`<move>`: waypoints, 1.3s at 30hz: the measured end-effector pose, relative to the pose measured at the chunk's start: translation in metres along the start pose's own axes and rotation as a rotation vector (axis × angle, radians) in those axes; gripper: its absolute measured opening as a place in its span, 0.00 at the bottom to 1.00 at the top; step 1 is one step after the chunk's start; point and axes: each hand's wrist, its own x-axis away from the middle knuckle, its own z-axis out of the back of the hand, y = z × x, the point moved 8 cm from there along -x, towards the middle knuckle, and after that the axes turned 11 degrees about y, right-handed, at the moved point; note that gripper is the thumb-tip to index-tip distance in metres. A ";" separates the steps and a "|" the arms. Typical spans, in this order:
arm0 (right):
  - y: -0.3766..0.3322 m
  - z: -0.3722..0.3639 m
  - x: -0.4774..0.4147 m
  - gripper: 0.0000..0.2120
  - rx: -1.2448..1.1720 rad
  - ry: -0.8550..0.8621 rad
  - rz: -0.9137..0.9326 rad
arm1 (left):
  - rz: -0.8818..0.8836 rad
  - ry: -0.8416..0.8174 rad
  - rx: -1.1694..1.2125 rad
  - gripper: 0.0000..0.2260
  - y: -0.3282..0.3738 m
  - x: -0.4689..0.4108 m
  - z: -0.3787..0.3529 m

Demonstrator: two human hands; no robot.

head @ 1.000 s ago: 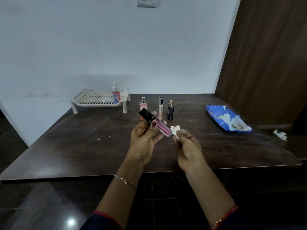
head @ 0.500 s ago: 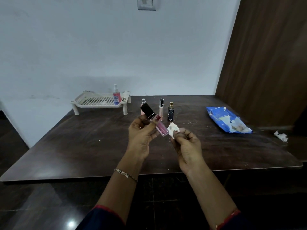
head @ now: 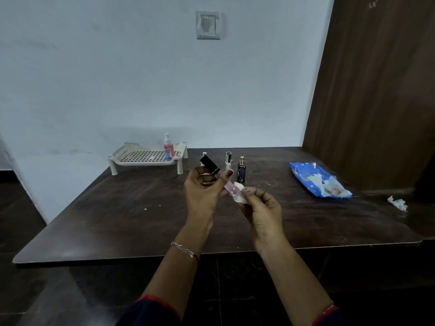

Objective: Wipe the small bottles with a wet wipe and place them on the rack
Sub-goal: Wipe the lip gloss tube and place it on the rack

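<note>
My left hand [head: 202,194] grips a pink tube with a black cap [head: 210,164], held tilted above the table. My right hand [head: 263,212] pinches a small white wet wipe [head: 239,196] against the tube's lower end. Behind my hands, three small bottles stand on the table: one mostly hidden with a silver cap [head: 204,154], a slim pale tube [head: 228,160] and a dark bottle with a gold top [head: 241,170]. A white perforated rack [head: 146,158] stands at the back left with a pink spray bottle [head: 168,147] on its right end.
A blue wet-wipe packet [head: 317,180] lies at the right of the dark wooden table [head: 117,215]. A crumpled used wipe [head: 397,203] sits near the right edge. A brown wooden panel rises at the right, a white wall behind.
The wipe has come back onto the lower end of the tube after being held just apart from it. Both hands stay in the same spot above the table.
</note>
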 end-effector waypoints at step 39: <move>-0.012 -0.074 0.041 0.10 1.060 -0.310 1.389 | 0.058 0.123 -0.014 0.07 -0.008 -0.050 0.024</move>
